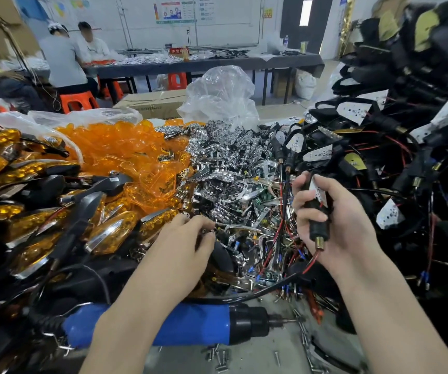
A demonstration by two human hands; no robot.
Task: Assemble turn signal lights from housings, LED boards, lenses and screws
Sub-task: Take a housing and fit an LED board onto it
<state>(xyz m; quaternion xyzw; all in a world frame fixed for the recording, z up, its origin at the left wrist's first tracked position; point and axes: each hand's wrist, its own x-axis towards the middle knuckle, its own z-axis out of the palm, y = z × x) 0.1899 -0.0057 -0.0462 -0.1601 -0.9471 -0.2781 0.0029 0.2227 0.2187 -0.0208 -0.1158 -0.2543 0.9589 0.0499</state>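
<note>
Seen from the head camera, looking down over a crowded bench (285,354).

The right hand (336,222) was raised over the parts. Its fingers (302,201) were curled round a black housing (318,225), gripping it upright. A white LED board (320,193) showed at the top of the housing. A brass threaded end pointed down, with a red wire trailing from it.

The left hand (182,247) reached forward, palm down, to the near edge of a heap of chrome reflectors (223,163). Its fingers were curled in at the tips. I could not tell whether they held anything.

A blue electric screwdriver (198,327) lay on its side under the left forearm, its bit pointing right. Loose screws (217,357) lay scattered just in front of it.

Orange lenses (115,149) were piled behind the left hand, touching the reflectors. Finished amber lights (28,198) were stacked at the far left. A tall tangle of black housings with white boards (379,130) and red wires filled the right side.

Behind the piles stood a crumpled clear plastic bag (220,95) and a cardboard box (152,103). Farther back, two people (63,60) sat on orange stools at another bench.
</note>
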